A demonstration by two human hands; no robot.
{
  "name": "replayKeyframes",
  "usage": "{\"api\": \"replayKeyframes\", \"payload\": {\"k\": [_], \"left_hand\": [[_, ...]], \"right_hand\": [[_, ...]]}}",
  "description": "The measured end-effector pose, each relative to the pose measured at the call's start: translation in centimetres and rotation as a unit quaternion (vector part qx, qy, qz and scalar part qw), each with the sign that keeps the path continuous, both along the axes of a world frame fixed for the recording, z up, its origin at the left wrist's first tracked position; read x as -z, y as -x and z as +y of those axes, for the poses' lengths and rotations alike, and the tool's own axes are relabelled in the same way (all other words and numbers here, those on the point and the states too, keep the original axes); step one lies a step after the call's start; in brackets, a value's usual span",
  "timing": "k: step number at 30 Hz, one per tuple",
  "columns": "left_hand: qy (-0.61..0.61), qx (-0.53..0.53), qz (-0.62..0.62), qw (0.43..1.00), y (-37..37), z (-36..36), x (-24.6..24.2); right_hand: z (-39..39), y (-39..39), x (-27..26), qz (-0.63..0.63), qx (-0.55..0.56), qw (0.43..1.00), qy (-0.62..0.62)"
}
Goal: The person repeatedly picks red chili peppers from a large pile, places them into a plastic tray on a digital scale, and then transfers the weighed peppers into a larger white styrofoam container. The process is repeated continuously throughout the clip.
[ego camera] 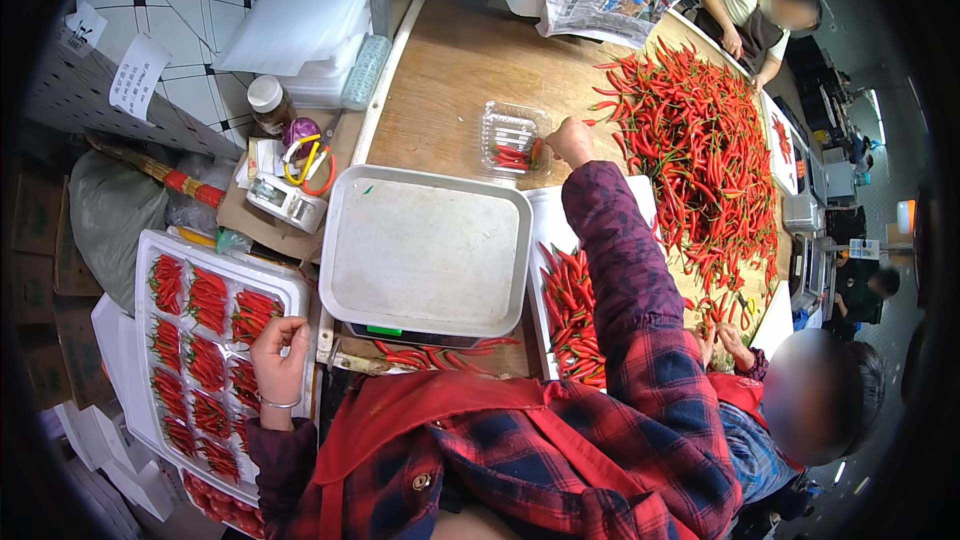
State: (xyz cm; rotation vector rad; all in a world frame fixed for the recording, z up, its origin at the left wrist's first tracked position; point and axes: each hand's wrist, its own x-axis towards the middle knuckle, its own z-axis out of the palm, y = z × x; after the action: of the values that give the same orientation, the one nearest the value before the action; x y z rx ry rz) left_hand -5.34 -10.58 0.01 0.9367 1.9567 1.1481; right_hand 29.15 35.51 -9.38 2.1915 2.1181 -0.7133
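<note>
My right hand (pixel 571 141) is at the right rim of a clear plastic punnet (pixel 491 118), which holds several red chilies (pixel 512 157) at its near end. The fingertips are turned away, so whether they grip a chili or the rim cannot be made out. My left hand (pixel 279 360), with loosely curled fingers and nothing visible in it, hovers by the right edge of a white foam box (pixel 298 292). Filled chili packs (pixel 206 360) stand in rows inside that box. Between my hands, a grey tray (pixel 427 255) rests on a scale (pixel 384 331) with a green display.
A large chili heap (pixel 697 157) covers the table's right side. A white foam box of chilies (pixel 574 300) lies under my right arm. Scissors (pixel 306 165), a tape dispenser (pixel 285 201) and a jar (pixel 270 101) stand left. One co-worker (pixel 810 397) handles chilies nearby; another (pixel 757 15) is across the table.
</note>
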Motion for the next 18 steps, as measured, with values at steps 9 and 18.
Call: {"api": "replayKeyframes", "payload": {"k": [9, 18], "left_hand": [[0.004, 0.007, 0.003, 1.000, -0.1, 0.3, -0.3], [0.015, 0.015, 0.004, 1.000, -0.2, 0.5, -0.4]], "right_hand": [[0.7, -1.1, 1.5, 0.057, 0.043, 0.996, 0.059], [-0.6, -1.7, -1.1, 0.261, 0.127, 0.949, 0.124]]}}
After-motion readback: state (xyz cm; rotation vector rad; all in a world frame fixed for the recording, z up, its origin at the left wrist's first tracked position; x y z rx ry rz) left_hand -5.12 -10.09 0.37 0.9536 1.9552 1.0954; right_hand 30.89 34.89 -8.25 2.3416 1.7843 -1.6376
